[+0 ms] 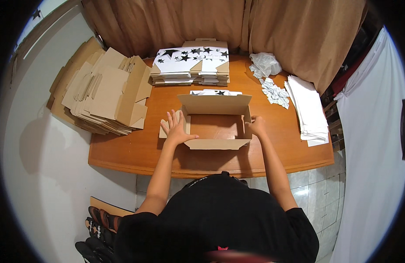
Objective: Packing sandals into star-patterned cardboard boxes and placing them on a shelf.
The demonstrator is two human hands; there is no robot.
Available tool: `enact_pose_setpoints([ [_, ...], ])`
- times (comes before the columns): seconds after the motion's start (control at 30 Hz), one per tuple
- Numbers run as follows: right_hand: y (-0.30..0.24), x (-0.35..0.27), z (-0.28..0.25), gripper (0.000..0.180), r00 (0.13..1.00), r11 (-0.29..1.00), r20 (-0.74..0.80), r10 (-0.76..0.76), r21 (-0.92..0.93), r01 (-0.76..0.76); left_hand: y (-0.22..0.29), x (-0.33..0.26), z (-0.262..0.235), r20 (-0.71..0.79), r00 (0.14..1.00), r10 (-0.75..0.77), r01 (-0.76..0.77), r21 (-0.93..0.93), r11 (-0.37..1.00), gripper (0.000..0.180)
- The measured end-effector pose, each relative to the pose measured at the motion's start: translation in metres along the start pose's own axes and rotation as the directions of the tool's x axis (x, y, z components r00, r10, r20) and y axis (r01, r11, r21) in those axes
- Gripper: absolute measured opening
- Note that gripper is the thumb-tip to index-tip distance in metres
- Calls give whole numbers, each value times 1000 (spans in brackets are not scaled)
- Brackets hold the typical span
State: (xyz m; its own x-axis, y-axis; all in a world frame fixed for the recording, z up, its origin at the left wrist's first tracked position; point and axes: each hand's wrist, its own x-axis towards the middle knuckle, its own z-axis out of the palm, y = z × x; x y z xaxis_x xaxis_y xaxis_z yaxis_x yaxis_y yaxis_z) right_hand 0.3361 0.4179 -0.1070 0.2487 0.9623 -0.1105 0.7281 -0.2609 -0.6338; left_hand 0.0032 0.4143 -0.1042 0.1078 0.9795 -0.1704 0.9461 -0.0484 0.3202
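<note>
The left hand (175,129) is wide open, with its fingers spread out flat. It presses down on the left side flap of a brown cardboard box (215,125), at the box's 9 o'clock side. It does not grab anything; it just lies on the flap. The right hand (256,127) is at the box's 3 o'clock side. Its fingers are curled around the right wall of the box and hold it. How tight the hold is, I cannot tell.

The box sits in the middle of a wooden table (145,151), close to the near edge. It is half folded up. Its back wall stands tall, its front wall is low, and the inside is open at the top.

At 12 o'clock from the box lies a stack of flat boxes (191,65), white with black stars on them. One more starred piece peeks out just behind the back wall. At 10 o'clock a big pile of plain brown flat cardboard (106,94) hangs over the left end of the table. At 2 o'clock lie crumpled bits of plastic and paper (268,76). At 3 o'clock, well apart from the box, is a stack of white sheets (309,109).
</note>
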Motion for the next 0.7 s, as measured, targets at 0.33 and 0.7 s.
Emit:
enact_pose_setpoints([
  [0.33,18,2,11,40,998,998,-15,61,-8,-62,0,-1,8,6,1000,22,-22,7,1000,133],
  [0.7,2,-8,11,51,988,976,-151,1,-217,-34,8,-12,11,-85,993,85,-87,-19,996,120],
])
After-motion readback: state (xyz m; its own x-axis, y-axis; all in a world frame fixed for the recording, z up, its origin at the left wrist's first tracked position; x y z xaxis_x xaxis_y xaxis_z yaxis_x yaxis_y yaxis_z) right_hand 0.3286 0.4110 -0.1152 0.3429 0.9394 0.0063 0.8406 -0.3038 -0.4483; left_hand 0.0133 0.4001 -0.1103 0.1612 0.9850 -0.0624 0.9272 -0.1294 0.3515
